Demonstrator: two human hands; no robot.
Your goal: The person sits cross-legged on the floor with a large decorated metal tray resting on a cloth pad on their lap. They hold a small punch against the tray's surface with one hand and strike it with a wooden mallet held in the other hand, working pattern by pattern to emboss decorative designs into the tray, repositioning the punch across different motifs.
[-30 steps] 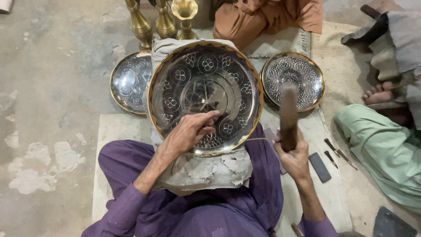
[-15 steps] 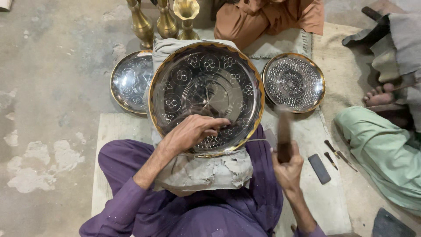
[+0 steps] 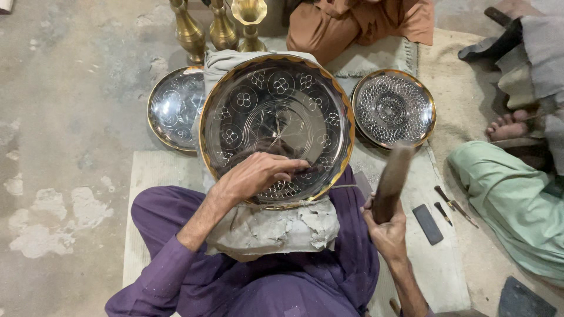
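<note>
Concrete floor under a pale mat, head view: I see the large engraved brass tray propped on the lap pad. Left hand rests on its lower rim, fingers pinching a thin chisel. Right hand grips a blurred wooden mallet, fingers wrapped, beside the tray.

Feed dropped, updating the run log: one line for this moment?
left hand: on engraved metal tray, tool hidden | right hand: grips wooden mallet, raised off tray | tray: on cloth-wrapped support

Wooden mallet blurred; the left hand perhaps hides a chisel tip.
</note>
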